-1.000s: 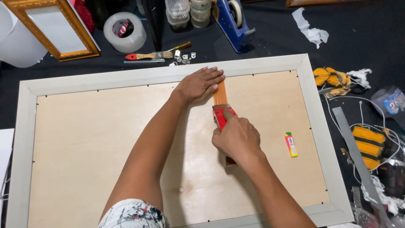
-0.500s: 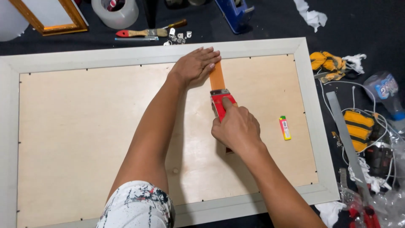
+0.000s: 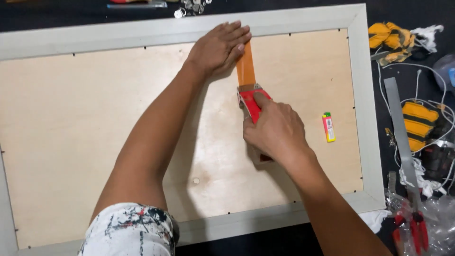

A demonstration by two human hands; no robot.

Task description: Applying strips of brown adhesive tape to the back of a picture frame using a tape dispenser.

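A large pale frame (image 3: 142, 31) lies face down, its plywood backing board (image 3: 71, 123) facing up. My left hand (image 3: 220, 47) lies flat on the board near the frame's far rail, fingers pressing the end of a brown tape strip (image 3: 245, 68). My right hand (image 3: 275, 130) grips a red tape dispenser (image 3: 251, 102), index finger on top, with the strip stretched between the dispenser and my left hand.
A small red and yellow lighter (image 3: 328, 127) lies on the board to the right. Beyond the frame's right rail are yellow gloves (image 3: 388, 38), a metal ruler (image 3: 400, 130), white cords, red-handled pliers (image 3: 414, 225) and crumpled plastic. Small metal hardware (image 3: 189, 7) lies past the far rail.
The view has shifted down and closer, so the tools beyond the far rail have left the picture. My hands keep their hold, and the tape strip between them looks slightly longer.
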